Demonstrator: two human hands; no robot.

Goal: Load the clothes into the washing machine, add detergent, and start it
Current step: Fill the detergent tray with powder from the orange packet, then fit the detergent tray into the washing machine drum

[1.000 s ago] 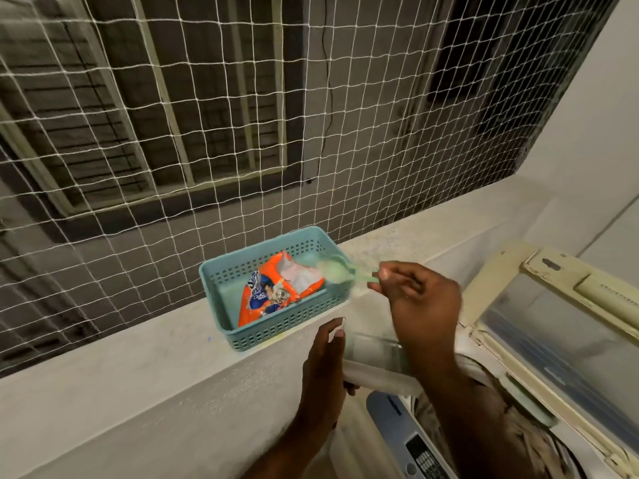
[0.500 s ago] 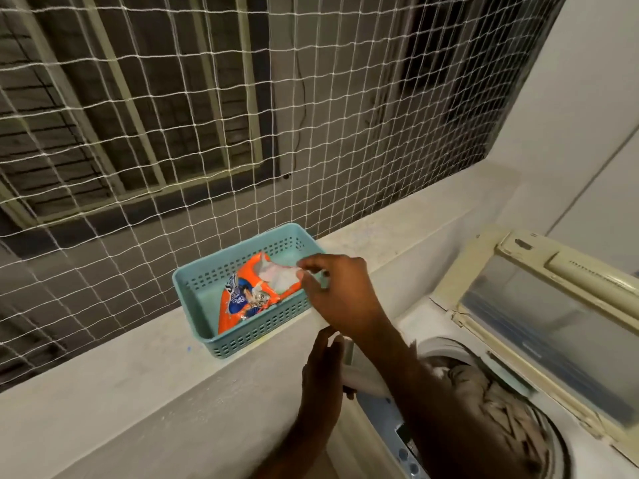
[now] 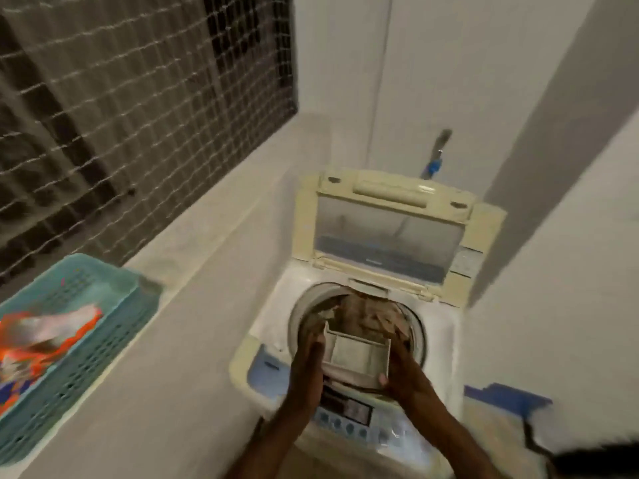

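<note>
Brownish clothes (image 3: 363, 316) already fill the drum of the open cream top-loading washing machine (image 3: 442, 326), while left hand (image 3: 306, 361) and right hand (image 3: 403, 369) grip a pale rectangular plastic detergent tray (image 3: 356, 357) just over its front rim, so refitting it, closing up and starting look left.

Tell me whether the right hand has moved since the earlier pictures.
Yes. The right hand has left the teal basket on the ledge and now holds the detergent tray over the washing machine drum.

The basket (image 3: 114, 316) sits on the ledge (image 3: 193, 257), left of the washing machine (image 3: 269, 323); clothes (image 3: 366, 316) lie in its drum.
</note>
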